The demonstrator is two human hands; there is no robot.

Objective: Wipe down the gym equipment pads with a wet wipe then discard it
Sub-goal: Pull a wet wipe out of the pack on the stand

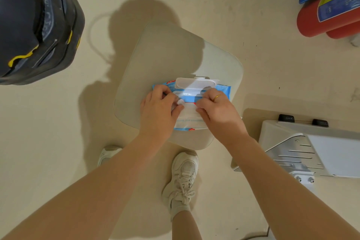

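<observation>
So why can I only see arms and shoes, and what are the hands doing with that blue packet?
The camera sits on the person's head and looks down, so you see only their arms and shoes. The blue wet wipe pack lies on a pale padded seat, with its white lid flipped open. The left hand pinches a white wipe at the opening. The right hand grips the pack beside it. On the floor nearby are a dark bag and red fire extinguishers.
</observation>
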